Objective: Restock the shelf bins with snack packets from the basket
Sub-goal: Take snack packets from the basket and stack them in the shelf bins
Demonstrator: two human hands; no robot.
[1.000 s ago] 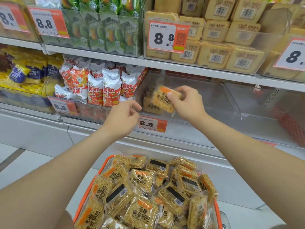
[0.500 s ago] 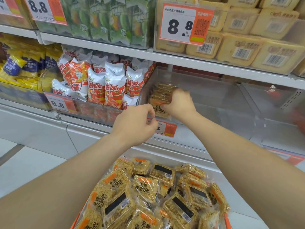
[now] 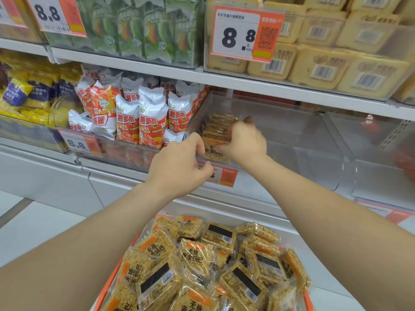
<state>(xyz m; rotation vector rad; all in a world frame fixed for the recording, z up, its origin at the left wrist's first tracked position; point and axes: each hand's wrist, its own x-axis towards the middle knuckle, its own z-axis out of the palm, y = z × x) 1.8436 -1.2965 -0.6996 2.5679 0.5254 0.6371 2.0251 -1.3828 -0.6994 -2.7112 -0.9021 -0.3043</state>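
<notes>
"Golden rice-crust packets [image 3: 219, 129]: where were they?"

"Stood on edge in a short row at the left end of the clear plastic bin [image 3: 303, 140] on the middle shelf, close against its left wall."

"And the hands?"

"The right hand [image 3: 243, 140] was inside the bin, fingers curled over the near end of that row, grasping it. The left hand [image 3: 179, 167] hung in front of the bin's lip, fingers clenched on nothing I could see. Whether it touched the lip, I couldn't tell."

"Around that?"

"An orange price tag [image 3: 228, 176] sat on the bin's front, partly behind the left hand. Tomato crisp bags [image 3: 149, 122] filled the next bin to the left. Lower down, the orange basket [image 3: 107, 288] was heaped with loose packets [image 3: 195, 254] of the same snack."
</notes>
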